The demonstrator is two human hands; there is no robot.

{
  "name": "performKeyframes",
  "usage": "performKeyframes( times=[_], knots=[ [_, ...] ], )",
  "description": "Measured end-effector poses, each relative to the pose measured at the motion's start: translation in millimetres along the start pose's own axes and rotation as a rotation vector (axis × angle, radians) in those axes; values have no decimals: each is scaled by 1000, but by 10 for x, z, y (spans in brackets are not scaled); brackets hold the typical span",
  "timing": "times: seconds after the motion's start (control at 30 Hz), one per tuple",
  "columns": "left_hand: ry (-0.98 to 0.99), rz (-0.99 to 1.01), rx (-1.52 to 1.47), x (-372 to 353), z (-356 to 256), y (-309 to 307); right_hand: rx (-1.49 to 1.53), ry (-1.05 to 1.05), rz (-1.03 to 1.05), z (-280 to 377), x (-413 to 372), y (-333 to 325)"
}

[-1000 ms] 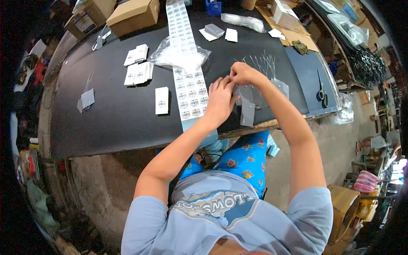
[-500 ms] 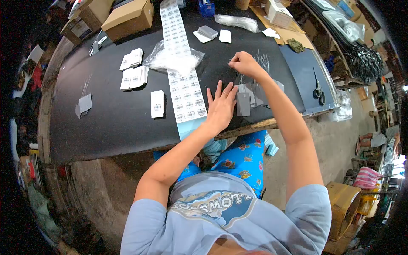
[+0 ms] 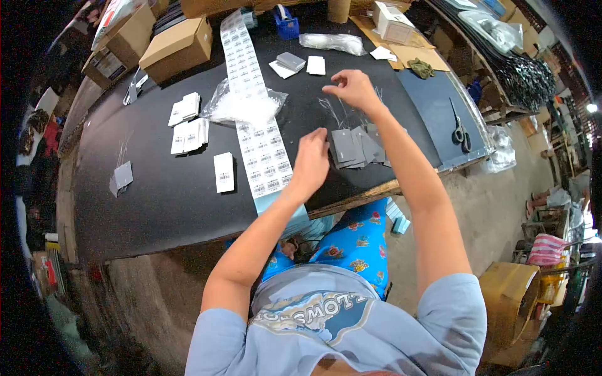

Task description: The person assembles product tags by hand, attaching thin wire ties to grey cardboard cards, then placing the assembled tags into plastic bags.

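Grey tags (image 3: 354, 147) with thin clear strings (image 3: 337, 113) lie in a loose pile on the black table (image 3: 150, 219). Above the strings, my right hand (image 3: 354, 89) hovers with thumb and index finger apart, holding nothing visible. My left hand (image 3: 311, 164) is just left of the pile, its fingers drawn together; what they hold, if anything, is hidden. Left of it runs a long strip of barcode labels (image 3: 266, 160). A plastic bag of white strings (image 3: 241, 106) lies around the strip. White label stacks (image 3: 189, 135) and a small white stack (image 3: 224, 172) are further left.
Scissors (image 3: 461, 128) lie at the right on a dark blue sheet. Open cardboard boxes (image 3: 179, 50), a blue tape dispenser (image 3: 286, 25) and a bagged bundle (image 3: 332, 42) stand or lie at the back. More grey tags (image 3: 123, 175) lie far left.
My right hand's pinch has opened above the strings. My left hand's spread fingers have drawn together and moved slightly left. The grey tags are more fanned out, and the view has shifted.
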State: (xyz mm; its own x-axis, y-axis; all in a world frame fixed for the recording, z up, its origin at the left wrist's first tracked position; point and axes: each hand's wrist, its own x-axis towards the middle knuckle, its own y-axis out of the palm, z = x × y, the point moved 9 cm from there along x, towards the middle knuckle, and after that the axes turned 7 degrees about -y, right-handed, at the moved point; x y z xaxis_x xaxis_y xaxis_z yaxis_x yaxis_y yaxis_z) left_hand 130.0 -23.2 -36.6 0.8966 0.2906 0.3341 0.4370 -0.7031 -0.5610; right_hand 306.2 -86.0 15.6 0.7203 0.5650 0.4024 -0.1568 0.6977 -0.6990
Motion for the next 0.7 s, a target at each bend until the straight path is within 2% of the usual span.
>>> performKeyframes(
  times=[0.1, 0.13, 0.17, 0.2, 0.23, 0.27, 0.3, 0.37, 0.43, 0.5, 0.57, 0.67, 0.7],
  knots=[
    [-239, 50, -233, 241, 290, -20, -111, 9, -43, -224, 43, -464],
    [-272, 83, -216, 333, 309, -24, -174, 2, -47, -250, 21, -624],
    [-379, 158, -272, 387, 435, 79, -175, 250, 124, -510, -55, -692],
    [-479, 228, -326, 462, 536, 174, -165, 333, 216, -666, -99, -739],
    [-588, 392, -425, 491, 511, 259, -162, 425, 288, -808, -175, -734],
    [-619, 457, -430, 566, 536, 307, -158, 514, 359, -938, -250, -708],
    [-658, 490, -425, 629, 546, 339, -159, 515, 356, -1006, -282, -709],
    [-693, 522, -417, 775, 540, 386, 2, 663, 518, -1185, -469, -531],
    [-797, 545, -411, 843, 610, 460, 18, 708, 528, -1235, -522, -464],
    [-782, 565, -357, 931, 614, 520, 38, 752, 538, -1273, -553, -361],
    [-766, 585, -306, 989, 614, 604, -65, 746, 555, -1296, -515, -273],
    [-731, 535, -197, 1053, 520, 638, -87, 755, 526, -1103, -477, -257],
    [-699, 509, -65, 1085, 439, 586, -143, 760, 547, -1108, -459, -233]
  ],
)
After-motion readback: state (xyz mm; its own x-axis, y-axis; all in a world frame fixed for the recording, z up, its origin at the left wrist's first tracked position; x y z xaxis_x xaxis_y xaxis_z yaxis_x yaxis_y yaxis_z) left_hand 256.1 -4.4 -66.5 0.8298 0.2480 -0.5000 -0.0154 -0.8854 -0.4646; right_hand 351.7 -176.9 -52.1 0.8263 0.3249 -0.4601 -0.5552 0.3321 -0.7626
